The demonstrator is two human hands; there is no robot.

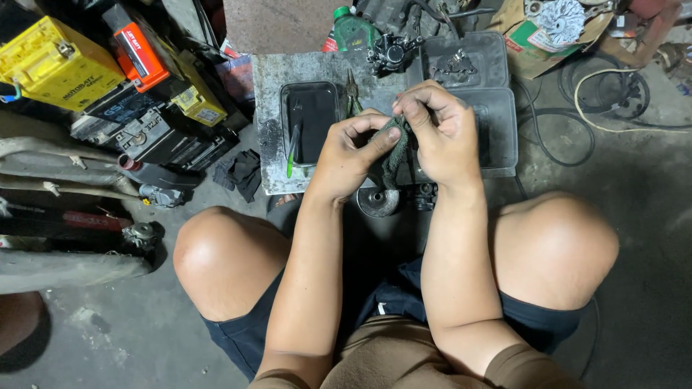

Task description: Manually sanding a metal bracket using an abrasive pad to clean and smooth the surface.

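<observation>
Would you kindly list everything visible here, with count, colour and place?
cloth: one, dark green, pinched between both hands
rectangular tray: one, black, on grey slab
green-handled tool: one, at tray's edge
pliers: one, dark, beside tray
plastic trays: two, dark grey, right of slab
round metal part: one, grey, below the hands
batteries: several, yellow, orange, black, upper left
bottle: one, green, top
cables: several, black and white, upper right
left hand: one, grip on cloth
right hand: one, grip on cloth
</observation>
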